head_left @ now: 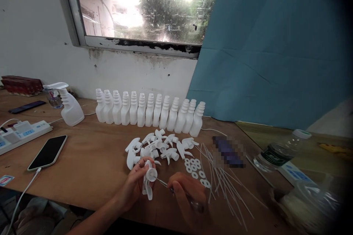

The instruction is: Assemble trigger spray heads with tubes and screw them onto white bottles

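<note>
Right hand [186, 191] curled around tool [163, 183]

1. The white plastic spray head [151, 174] sat gripped at the lower centre of the frame, its round collar turned toward the camera and its trigger slanting down toward the bottom edge.
2. The slim metal tool [163, 183], also gripped, lay just right of it, slanting from lower right to upper left; its tip met the collar's edge or stopped just beside it, too small to tell.
</note>
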The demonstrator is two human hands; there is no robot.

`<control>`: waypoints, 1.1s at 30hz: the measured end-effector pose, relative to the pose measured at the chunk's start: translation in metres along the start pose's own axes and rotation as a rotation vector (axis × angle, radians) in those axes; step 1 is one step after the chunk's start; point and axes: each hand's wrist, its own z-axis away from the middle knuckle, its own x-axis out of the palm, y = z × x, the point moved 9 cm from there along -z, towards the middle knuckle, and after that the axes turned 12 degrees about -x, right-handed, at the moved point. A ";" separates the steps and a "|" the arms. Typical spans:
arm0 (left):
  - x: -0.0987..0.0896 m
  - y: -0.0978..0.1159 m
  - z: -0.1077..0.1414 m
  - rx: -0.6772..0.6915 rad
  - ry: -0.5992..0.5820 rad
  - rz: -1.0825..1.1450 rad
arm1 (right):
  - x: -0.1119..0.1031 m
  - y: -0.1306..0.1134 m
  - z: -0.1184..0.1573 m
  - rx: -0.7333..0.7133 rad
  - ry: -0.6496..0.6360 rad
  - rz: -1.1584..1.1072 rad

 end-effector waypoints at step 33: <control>0.005 -0.022 0.000 -0.023 -0.054 -0.111 | -0.001 0.025 0.016 0.242 0.093 0.017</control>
